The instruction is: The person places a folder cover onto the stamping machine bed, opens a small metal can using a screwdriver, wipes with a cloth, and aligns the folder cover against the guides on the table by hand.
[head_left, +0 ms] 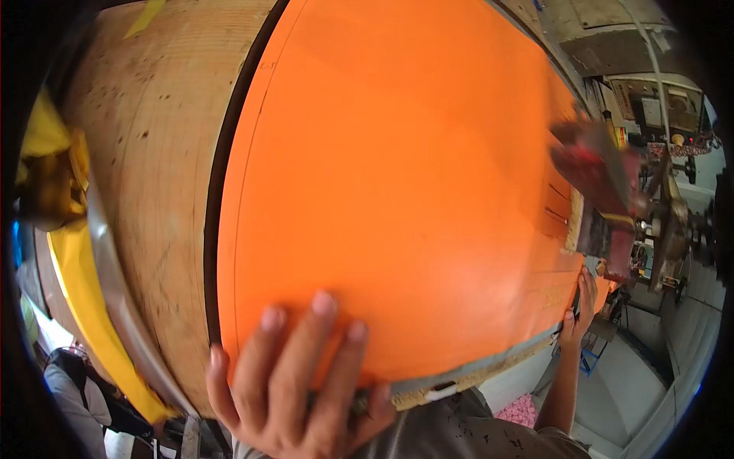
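Observation:
A large orange sheet (397,191) lies flat across the worktop, with a thin drawn line along its left side. My left hand (298,390) rests on its near left corner, fingers spread and fingertips on the surface. At the near right edge, my right hand (581,306) lies on the sheet, its thumb apart from its extended fingers. Just beyond it, a blurred red and dark machine part (592,164) overhangs the sheet's right side. Short dark marks show on the orange beside that part.
A wooden table (160,176) extends on the left, past a dark gap. Yellow material (92,298) hangs along its left edge. A rough tan board edge (466,379) shows under the sheet's front. Shelves and equipment (661,115) stand at the far right.

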Available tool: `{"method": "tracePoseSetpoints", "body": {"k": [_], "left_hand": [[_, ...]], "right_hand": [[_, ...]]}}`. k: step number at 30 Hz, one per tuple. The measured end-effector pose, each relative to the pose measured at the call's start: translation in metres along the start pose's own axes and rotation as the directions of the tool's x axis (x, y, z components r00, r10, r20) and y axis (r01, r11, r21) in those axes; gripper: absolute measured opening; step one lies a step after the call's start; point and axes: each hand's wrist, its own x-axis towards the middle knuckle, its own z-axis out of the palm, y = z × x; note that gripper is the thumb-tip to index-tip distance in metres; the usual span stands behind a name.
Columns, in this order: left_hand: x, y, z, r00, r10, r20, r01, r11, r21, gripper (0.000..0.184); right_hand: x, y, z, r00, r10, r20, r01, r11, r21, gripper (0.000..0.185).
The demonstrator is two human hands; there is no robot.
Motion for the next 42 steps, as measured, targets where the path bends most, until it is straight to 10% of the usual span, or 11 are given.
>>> {"method": "tracePoseSetpoints", "body": {"k": [1, 17, 20, 32, 35, 38, 42], "left_hand": [[0.009, 0.003, 0.024, 0.951, -0.044, -0.307, 0.0, 0.99, -0.14, 0.048], [-0.003, -0.002, 0.015, 0.99, 0.102, -0.093, -0.1, 0.995, 0.032, 0.049], [0.002, 0.017, 0.051, 0.907, -0.101, -0.41, 0.13, 0.991, 0.044, 0.039], [0.007, 0.017, 0.055, 0.898, -0.09, -0.431, 0.137, 0.987, 0.079, 0.044], [0.002, 0.016, 0.052, 0.908, -0.099, -0.408, 0.13, 0.99, 0.047, 0.047], [-0.005, -0.001, 0.01, 0.997, 0.071, -0.042, -0.071, 0.997, 0.007, 0.051], [0.003, -0.003, 0.034, 0.949, 0.06, -0.308, -0.065, 0.998, -0.007, 0.058]], "right_hand": [[0.0, -0.001, 0.001, 1.0, 0.004, 0.002, -0.004, 1.0, -0.009, 0.079], [-0.069, 0.062, -0.011, 0.995, -0.068, 0.071, 0.079, 0.983, -0.164, 0.068], [-0.045, 0.044, -0.012, 0.99, -0.101, 0.099, 0.11, 0.99, -0.092, 0.068], [-0.076, 0.07, -0.012, 0.995, -0.049, 0.084, 0.06, 0.988, -0.142, 0.068], [-0.093, 0.079, -0.016, 0.995, 0.0, 0.098, 0.017, 0.985, -0.174, 0.067], [-0.103, 0.091, -0.012, 0.995, 0.011, 0.102, 0.002, 0.992, -0.128, 0.065], [-0.044, 0.029, -0.003, 0.995, 0.07, 0.076, -0.061, 0.992, -0.11, 0.067]]}}
